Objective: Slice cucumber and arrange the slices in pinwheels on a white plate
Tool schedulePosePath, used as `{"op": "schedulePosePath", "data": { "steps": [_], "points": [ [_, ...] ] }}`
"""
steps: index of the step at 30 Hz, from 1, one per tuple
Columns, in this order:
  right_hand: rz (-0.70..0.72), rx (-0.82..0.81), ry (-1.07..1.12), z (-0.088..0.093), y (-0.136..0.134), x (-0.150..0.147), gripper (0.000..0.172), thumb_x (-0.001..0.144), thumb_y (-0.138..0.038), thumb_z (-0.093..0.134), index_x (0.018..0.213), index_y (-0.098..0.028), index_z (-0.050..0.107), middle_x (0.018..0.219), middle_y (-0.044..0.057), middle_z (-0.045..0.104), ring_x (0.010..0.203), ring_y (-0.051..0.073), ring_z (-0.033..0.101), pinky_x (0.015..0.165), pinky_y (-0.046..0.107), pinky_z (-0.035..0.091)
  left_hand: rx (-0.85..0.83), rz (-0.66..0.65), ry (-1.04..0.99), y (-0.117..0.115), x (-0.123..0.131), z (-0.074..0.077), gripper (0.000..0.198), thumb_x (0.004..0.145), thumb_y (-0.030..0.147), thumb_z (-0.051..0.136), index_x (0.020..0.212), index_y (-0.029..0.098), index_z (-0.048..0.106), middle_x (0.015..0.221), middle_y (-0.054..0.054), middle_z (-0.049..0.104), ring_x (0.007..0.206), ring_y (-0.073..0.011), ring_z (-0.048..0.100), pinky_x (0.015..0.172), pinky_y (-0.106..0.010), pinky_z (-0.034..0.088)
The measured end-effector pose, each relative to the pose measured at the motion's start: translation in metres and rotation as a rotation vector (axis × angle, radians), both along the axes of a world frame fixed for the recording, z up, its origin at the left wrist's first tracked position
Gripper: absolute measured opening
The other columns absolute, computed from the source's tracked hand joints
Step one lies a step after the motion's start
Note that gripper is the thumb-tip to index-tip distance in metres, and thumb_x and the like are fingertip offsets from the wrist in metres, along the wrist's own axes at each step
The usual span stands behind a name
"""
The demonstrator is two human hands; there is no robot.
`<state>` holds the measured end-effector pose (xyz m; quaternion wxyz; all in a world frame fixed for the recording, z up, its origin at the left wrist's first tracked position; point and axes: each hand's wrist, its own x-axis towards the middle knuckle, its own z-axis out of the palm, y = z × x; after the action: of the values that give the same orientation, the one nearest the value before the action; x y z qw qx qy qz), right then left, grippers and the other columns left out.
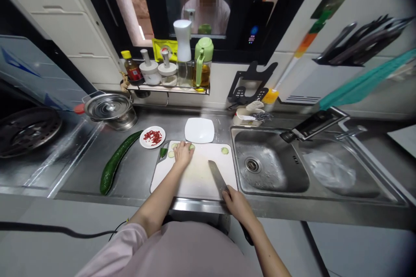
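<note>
Near the far left of the white cutting board (pixel 201 184), my left hand (pixel 183 154) is closed over cucumber slices; one cucumber slice (pixel 192 147) shows between its thumb and fingers. Another cucumber slice (pixel 170 154) lies flat just left of that hand, beside a dark green cucumber end (pixel 163 152). My right hand (pixel 234 201) is wrapped round the handle of a kitchen knife (pixel 217 176), whose blade slants over the board's right half, tip pointing away from me. A lone cucumber slice (pixel 225 150) rests at the board's far right corner.
A long whole cucumber (pixel 118 162) and a plate of chopped red chili (pixel 152 137) are left of the board. Behind it stands a white square plate (pixel 199 130). The sink (pixel 271 164) adjoins on the right; a lidded steel pot (pixel 112 110) stands back left.
</note>
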<state>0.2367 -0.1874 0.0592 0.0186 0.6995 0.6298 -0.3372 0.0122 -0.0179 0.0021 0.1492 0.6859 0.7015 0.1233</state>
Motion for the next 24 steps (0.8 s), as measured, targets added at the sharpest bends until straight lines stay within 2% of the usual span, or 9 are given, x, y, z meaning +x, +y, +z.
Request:
{"op": "schedulePosePath", "data": {
  "steps": [6, 13, 24],
  "points": [
    [-0.024, 0.009, -0.022, -0.001, -0.005, 0.005, 0.035, 0.096, -0.031, 0.034, 0.117, -0.015, 0.057, 0.094, 0.01, 0.07, 0.091, 0.021, 0.063, 0.071, 0.025, 0.035, -0.013, -0.005, 0.022, 0.003, 0.001, 0.0, 0.035, 0.088, 0.04, 0.05, 0.118, 0.027, 0.064, 0.112, -0.011, 0.058, 0.108, -0.029, 0.049, 0.093, -0.042, 0.032],
    [-0.013, 0.015, -0.052, -0.002, -0.007, 0.006, 0.031, 0.097, -0.032, 0.035, 0.108, -0.017, 0.058, 0.093, 0.009, 0.069, 0.089, 0.019, 0.062, 0.068, 0.024, 0.032, 0.026, -0.019, 0.039, 0.004, 0.002, -0.003, 0.03, 0.088, 0.037, 0.05, 0.11, 0.026, 0.067, 0.11, -0.01, 0.059, 0.106, -0.0281, 0.051, 0.092, -0.042, 0.032],
    [-0.008, 0.005, -0.093, -0.01, 0.002, -0.001, 0.026, 0.096, -0.03, 0.036, 0.104, -0.016, 0.057, 0.095, 0.01, 0.069, 0.088, 0.019, 0.062, 0.067, 0.025, 0.03, -0.024, 0.079, -0.043, 0.012, 0.002, -0.002, 0.022, 0.08, 0.032, 0.059, 0.101, 0.024, 0.064, 0.11, -0.009, 0.061, 0.108, -0.0283, 0.05, 0.092, -0.04, 0.034]
  ]
}}
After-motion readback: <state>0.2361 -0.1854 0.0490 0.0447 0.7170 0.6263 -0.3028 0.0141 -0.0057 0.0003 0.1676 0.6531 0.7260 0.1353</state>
